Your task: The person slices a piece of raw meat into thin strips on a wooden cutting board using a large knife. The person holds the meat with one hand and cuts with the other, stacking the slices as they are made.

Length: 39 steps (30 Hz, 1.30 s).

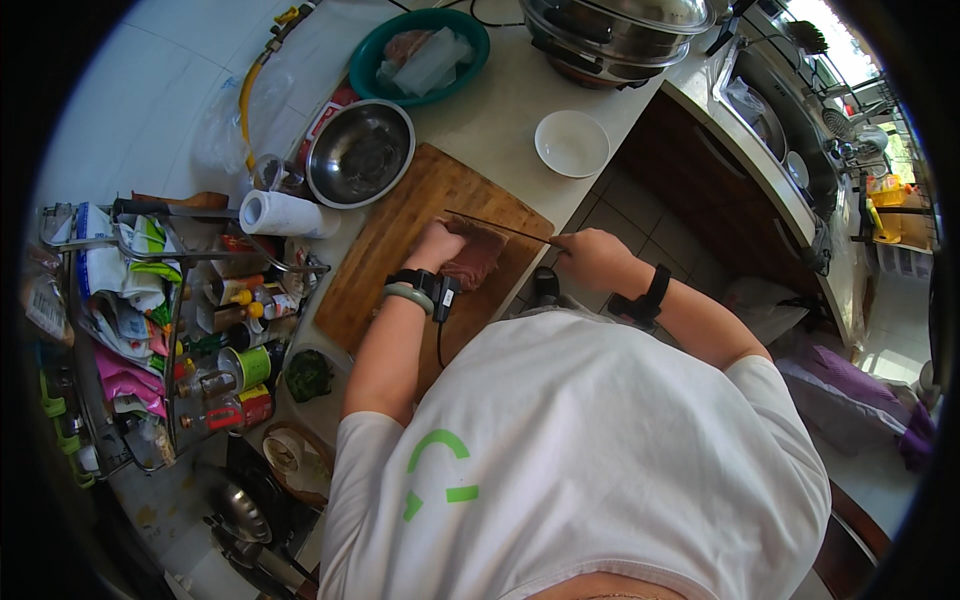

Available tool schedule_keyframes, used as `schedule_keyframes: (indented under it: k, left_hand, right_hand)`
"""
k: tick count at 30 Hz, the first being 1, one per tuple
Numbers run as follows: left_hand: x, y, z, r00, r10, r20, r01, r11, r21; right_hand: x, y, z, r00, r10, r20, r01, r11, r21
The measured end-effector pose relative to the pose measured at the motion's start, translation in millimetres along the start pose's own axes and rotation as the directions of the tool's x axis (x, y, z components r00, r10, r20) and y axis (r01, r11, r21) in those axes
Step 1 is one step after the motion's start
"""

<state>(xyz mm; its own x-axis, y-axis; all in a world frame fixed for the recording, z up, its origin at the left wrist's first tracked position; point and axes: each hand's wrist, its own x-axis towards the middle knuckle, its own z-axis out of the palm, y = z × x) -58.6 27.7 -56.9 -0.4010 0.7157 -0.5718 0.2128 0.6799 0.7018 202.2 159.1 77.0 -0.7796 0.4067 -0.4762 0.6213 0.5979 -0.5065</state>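
Note:
A slab of raw meat lies on the wooden cutting board in front of me. My left hand rests on the meat's left side with its fingers curled, holding it. In my right hand is the handle of a knife, seen nearly edge-on as a thin dark line. The blade stretches leftward across the far end of the meat, close to my left fingers. Whether its edge is in the meat or only above it, I cannot tell.
Beyond the board stand a steel bowl, a teal basin holding bagged items, a white bowl and a steel steamer pot. A paper towel roll and a crowded condiment rack line the left. A sink is at right.

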Motion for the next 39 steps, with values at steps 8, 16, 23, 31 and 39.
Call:
schedule_keyframes:
  k: [8,16,23,31,39]
  left_hand:
    - [-27.9,6.0,4.2,0.949,0.174,-0.262,-0.114,0.967,0.228]
    - [-20.0,20.2,5.9,0.976,-0.018,-0.215,-0.026,0.980,-0.198]
    - [-14.3,23.6,1.0,0.996,-0.055,-0.073,0.025,0.933,-0.359]
    - [-36.6,39.0,-1.7,0.861,0.157,-0.484,0.040,0.927,0.373]
    - [-47.5,47.5,18.4,0.888,0.215,-0.406,0.063,0.818,0.571]
  right_hand:
    - [-4.3,14.8,-3.2,1.000,0.023,-0.019,-0.023,1.000,0.014]
    - [-2.0,19.4,-1.1,0.999,0.039,0.008,-0.040,0.997,0.072]
    - [-5.5,23.4,-5.0,0.998,0.058,-0.002,-0.058,0.995,0.078]
    - [-3.2,20.3,0.0,0.999,0.036,-0.020,-0.034,0.994,0.105]
    - [5.8,-3.9,12.0,0.996,0.042,-0.082,-0.033,0.994,0.102]
